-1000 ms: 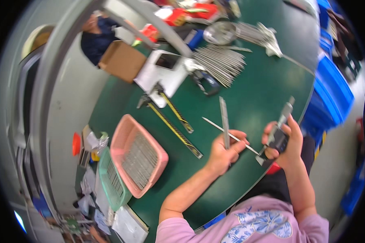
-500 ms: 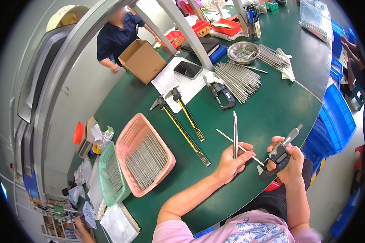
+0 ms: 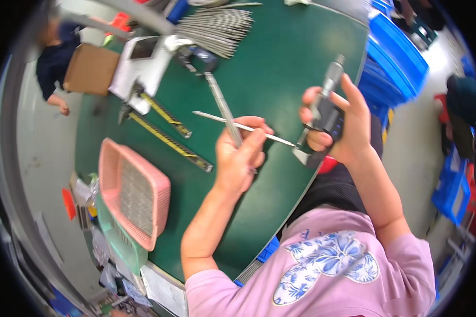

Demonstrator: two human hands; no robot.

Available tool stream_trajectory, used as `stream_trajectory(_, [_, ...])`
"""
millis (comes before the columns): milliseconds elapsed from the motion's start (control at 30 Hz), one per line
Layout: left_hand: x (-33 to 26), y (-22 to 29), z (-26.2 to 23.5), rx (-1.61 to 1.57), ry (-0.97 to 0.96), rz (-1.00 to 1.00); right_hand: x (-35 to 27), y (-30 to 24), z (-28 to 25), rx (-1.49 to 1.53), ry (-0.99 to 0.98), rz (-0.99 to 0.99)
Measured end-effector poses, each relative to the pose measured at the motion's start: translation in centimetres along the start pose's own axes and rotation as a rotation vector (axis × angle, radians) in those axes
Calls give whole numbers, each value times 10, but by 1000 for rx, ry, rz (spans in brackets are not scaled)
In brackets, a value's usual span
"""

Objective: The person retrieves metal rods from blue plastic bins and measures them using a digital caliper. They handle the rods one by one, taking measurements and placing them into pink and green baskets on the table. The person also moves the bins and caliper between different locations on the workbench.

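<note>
My left hand (image 3: 239, 158) is closed around a few thin metal rods (image 3: 221, 100) that point up and away. One more thin rod (image 3: 274, 138) crosses them, pinched by the same fingers. Its right tip lies at the jaws of a digital micrometer (image 3: 327, 117); whether the jaws touch it I cannot tell. My right hand (image 3: 351, 127) wraps round the micrometer's dark frame, its silver barrel slanting up between thumb and fingers. Left of my left hand lie two digital calipers, one longer (image 3: 170, 141) and one shorter (image 3: 166, 116), on the green table (image 3: 280, 63).
A pink basket (image 3: 163, 193) with many rods stands at the left, beside a green basket (image 3: 122, 248). Farther off lie a second micrometer (image 3: 205, 59), a rod pile (image 3: 217, 29), papers (image 3: 143, 79) and a phone (image 3: 144, 48). Blue crates (image 3: 399, 58) stand right of the table. A person is beside a cardboard box (image 3: 92, 70).
The view has swung, so the table's things sit farther left and higher, somewhat blurred. Both hands keep their holds, and the crossing rod's tip stays at the micrometer's jaws.
</note>
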State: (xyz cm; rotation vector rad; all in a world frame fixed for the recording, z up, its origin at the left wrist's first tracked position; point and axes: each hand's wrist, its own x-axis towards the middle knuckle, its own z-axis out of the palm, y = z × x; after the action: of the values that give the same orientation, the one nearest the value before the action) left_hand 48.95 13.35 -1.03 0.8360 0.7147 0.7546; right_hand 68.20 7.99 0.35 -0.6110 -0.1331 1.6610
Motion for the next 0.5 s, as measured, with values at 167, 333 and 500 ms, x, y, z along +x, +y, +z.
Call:
stream_trajectory(167, [-3, 0, 2, 37, -33, 21, 4, 3, -12, 70, -76, 10])
stream_trajectory(333, [-4, 2, 1, 50, -38, 28, 5, 6, -10, 24, -68, 17])
stream_trajectory(500, [-4, 2, 0, 53, -30, 37, 5, 6, -6, -9, -44, 21])
